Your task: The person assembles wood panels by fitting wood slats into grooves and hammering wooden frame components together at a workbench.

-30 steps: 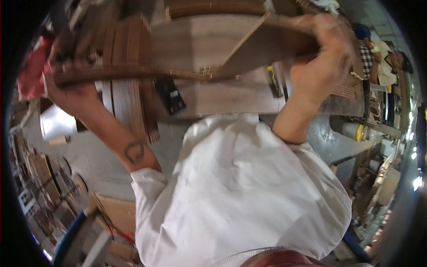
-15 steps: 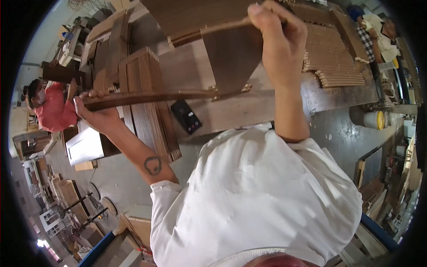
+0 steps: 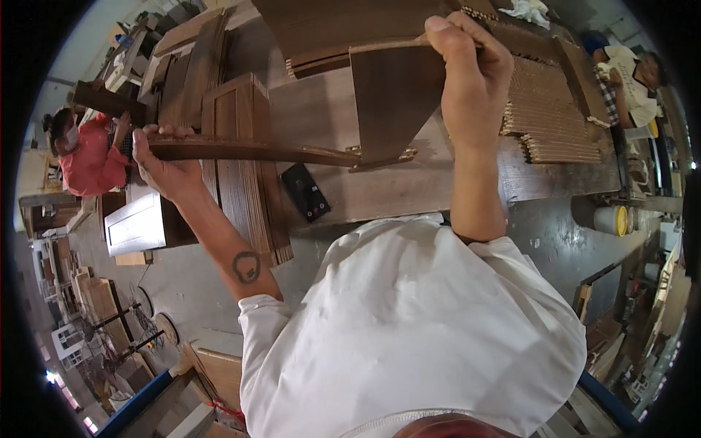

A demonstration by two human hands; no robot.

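My left hand (image 3: pixel 169 164) is closed round the far-left end of a long dark brown wooden board (image 3: pixel 252 150), seen nearly edge-on. At its other end this board meets a second dark wooden board (image 3: pixel 394 95) at a corner, with light, rough-looking bits along the joint. My right hand (image 3: pixel 475 73) grips the upper end of that second board, thumb on top and fingers curled behind. Whether the two boards are fastened cannot be made out. Beyond them lies a wide dark wooden panel (image 3: pixel 321 29) on the workbench.
A black phone (image 3: pixel 305 193) lies on the wooden workbench (image 3: pixel 336 197). Framed panels (image 3: pixel 244 182) are stacked at left, and many slim strips (image 3: pixel 551 109) at right. A co-worker in a coral top (image 3: pixel 91 160) stands left; another in a light shirt (image 3: pixel 631 95) is far right.
The joined boards and my right hand sit slightly farther right and lower in view, and the whole scene has shifted a little. Both hands keep their hold.
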